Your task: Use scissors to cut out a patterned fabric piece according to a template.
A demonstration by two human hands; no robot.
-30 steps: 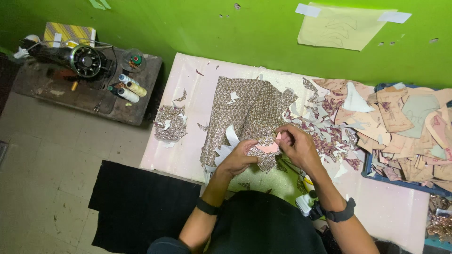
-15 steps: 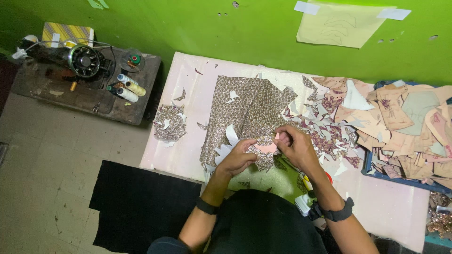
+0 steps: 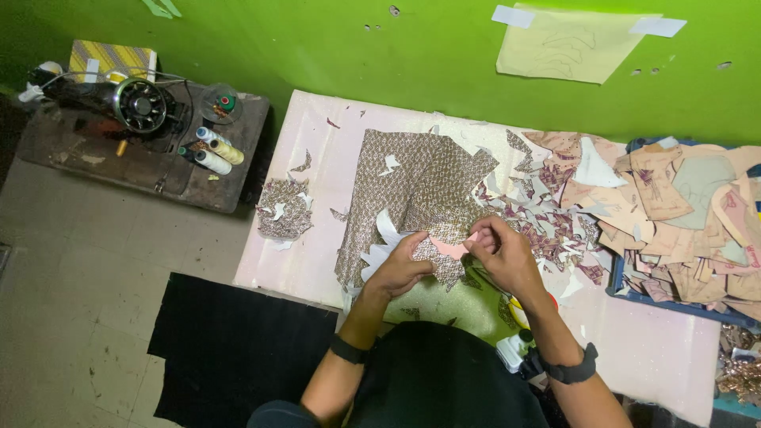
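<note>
My fingers hide most of the small pink paper piece [image 3: 450,247] pinched between my left hand [image 3: 400,265] and right hand [image 3: 501,255] above the patterned brown fabric [image 3: 412,186] on the pale table [image 3: 317,198]; what my right palm holds besides cannot be made out. Fabric scraps [image 3: 547,218] litter the table to my right beside a heap of cut patterns [image 3: 682,214], with a sewing machine [image 3: 139,103] and thread spools [image 3: 212,150] off left.
</note>
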